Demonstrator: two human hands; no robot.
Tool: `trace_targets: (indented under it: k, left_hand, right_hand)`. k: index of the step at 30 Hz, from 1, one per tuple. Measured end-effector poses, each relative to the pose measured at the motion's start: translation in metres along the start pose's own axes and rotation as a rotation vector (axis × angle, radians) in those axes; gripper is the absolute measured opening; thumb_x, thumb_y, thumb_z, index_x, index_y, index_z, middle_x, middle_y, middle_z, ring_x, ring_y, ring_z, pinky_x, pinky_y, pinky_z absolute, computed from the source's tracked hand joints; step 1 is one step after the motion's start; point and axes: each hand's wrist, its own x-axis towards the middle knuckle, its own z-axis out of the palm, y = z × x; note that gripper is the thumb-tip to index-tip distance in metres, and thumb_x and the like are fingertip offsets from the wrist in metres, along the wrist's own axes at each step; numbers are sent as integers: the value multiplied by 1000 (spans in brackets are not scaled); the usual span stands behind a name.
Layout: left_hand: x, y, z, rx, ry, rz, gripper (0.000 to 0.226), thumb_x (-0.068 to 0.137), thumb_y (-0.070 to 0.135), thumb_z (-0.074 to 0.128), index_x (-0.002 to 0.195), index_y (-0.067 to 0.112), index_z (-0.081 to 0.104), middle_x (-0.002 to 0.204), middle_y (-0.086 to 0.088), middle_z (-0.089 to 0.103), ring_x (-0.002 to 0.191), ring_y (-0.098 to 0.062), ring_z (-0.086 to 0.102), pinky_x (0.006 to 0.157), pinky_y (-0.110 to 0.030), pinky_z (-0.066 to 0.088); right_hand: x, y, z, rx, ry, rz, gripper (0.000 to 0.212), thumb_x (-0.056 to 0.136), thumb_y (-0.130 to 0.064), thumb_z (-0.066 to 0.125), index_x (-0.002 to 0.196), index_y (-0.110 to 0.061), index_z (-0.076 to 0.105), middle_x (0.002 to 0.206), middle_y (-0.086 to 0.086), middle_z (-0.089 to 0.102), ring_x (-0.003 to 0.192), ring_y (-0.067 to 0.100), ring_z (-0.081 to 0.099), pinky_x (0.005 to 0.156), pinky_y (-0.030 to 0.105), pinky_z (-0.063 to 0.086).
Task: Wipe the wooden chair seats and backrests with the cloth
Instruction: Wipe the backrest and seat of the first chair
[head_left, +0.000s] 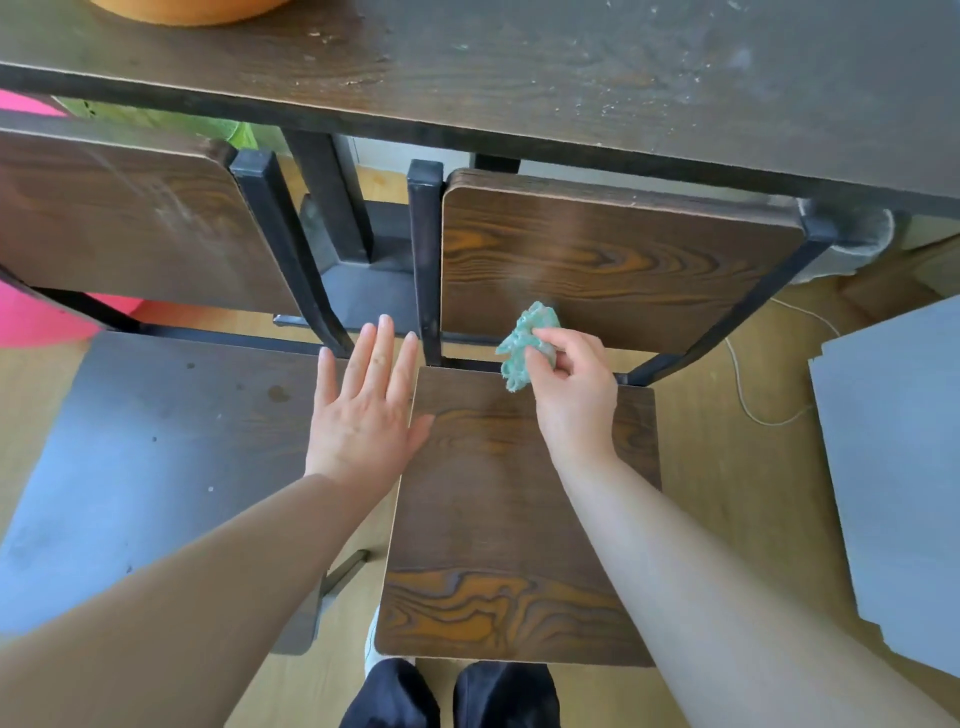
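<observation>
Your right hand (574, 387) pinches the crumpled green cloth (524, 340) between thumb and curled fingers. The cloth sits mid-frame at the lower edge of the right chair's backrest (623, 260), over the gap above its seat (493, 519). Your left hand (363, 415) lies flat with straight fingers, holding nothing, across that seat's left edge. Only a narrow strip of floor (332, 670) separates it from the neighbouring seat (156, 441) at lower left. The dark table (519, 67) edge runs just above the backrest, and a grey board (893, 467) is near at right.
</observation>
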Motion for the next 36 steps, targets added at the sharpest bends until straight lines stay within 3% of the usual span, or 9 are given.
trace_targets:
  k: [7,11,15,18,24,29,32,36]
  left_hand:
    - [10,51,-9,-10,7,112,87,93,55,49,158,17,6,166,-11,2,153,-26,-3,120,-58,10]
    - [18,73,-13,-12,30,144,88,92,54,53,158,16,9,166,-10,3,153,-26,-2,121,-57,11]
    - [25,87,-18,-14,55,170,88,90,52,57,157,14,14,165,-12,10,153,-27,3,120,-58,15]
    - [30,91,-19,1,43,158,88,92,53,54,157,16,8,166,-12,7,153,-27,0,120,-57,13]
    - [38,94,-22,15,37,143,83,95,55,46,159,17,8,166,-12,3,153,-27,-6,121,-57,10]
    - [39,92,-28,20,53,143,83,95,54,46,159,15,9,166,-13,3,153,-28,-4,120,-58,11]
    - [39,90,-36,11,64,148,83,95,54,45,159,16,9,166,-13,2,153,-29,-6,120,-58,11]
    - [40,84,-50,-8,92,140,82,95,55,43,159,17,8,166,-13,3,153,-29,-5,120,-59,12]
  right_hand:
    - [7,-20,-93,29,203,-77,24,88,-37,68,109,-25,69,110,-12,59,101,3,61,77,9,50]
    - [32,-43,-149,-84,351,-228,19,91,-36,67,105,-25,69,112,-11,59,103,4,60,80,19,55]
    - [73,-63,-191,-281,464,-327,19,90,-28,67,102,-15,72,115,-1,62,102,-2,53,84,4,41]
    - [96,-67,-201,-391,432,-302,19,92,-25,63,107,-15,71,118,-1,64,105,5,56,80,-3,36]
    - [111,-66,-188,-534,370,-278,20,94,-22,60,111,-17,69,114,2,68,103,18,57,75,20,43]
    - [110,-73,-176,-575,339,-257,21,94,-21,61,113,-16,68,109,3,70,100,19,56,68,25,46]
    - [106,-84,-167,-590,291,-259,21,94,-19,59,112,-15,69,108,4,70,100,22,55,72,30,47]
    - [98,-102,-140,-597,183,-296,21,94,-19,58,112,-15,69,107,4,70,99,22,55,73,28,43]
